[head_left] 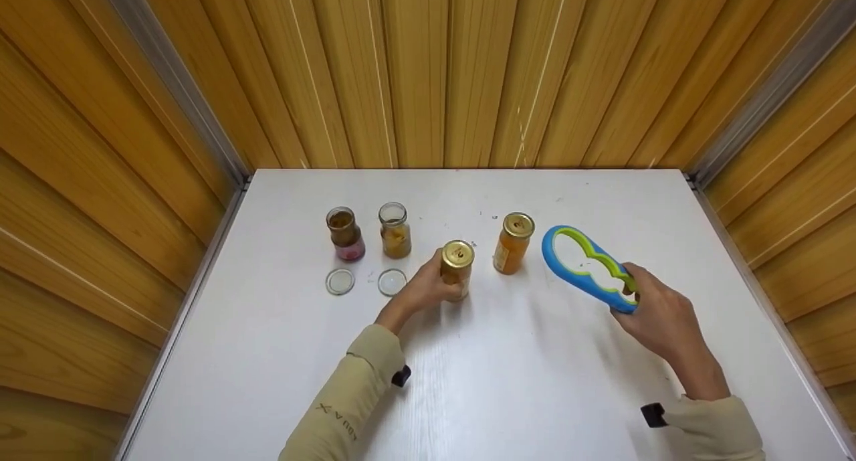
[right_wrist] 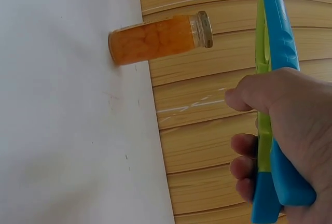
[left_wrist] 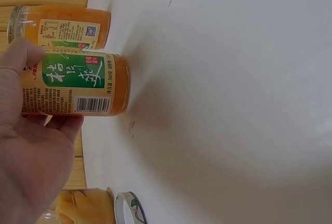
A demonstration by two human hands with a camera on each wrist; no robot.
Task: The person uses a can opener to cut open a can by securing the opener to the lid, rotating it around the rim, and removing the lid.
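My left hand (head_left: 428, 286) grips a glass jar (head_left: 457, 260) with a gold lid round its side; in the left wrist view its green and cream label (left_wrist: 72, 79) shows, with orange contents below. My right hand (head_left: 662, 317) holds a blue and green jar opener (head_left: 582, 284) by one end, above the table. Between the hands stands a second lidded jar (head_left: 513, 243) of orange fruit, which neither hand touches. The right wrist view shows this jar (right_wrist: 155, 38) upright on the table, apart from the jar opener (right_wrist: 264, 130).
Two jars without lids, one dark and pinkish (head_left: 345, 233), one with yellowish fruit (head_left: 395, 233), stand at the back left. Two loose lids, one (head_left: 340, 282) on the left and one (head_left: 392, 282) by my left hand, lie before them. Wood-patterned walls (head_left: 441, 73) enclose the white table (head_left: 267, 354).
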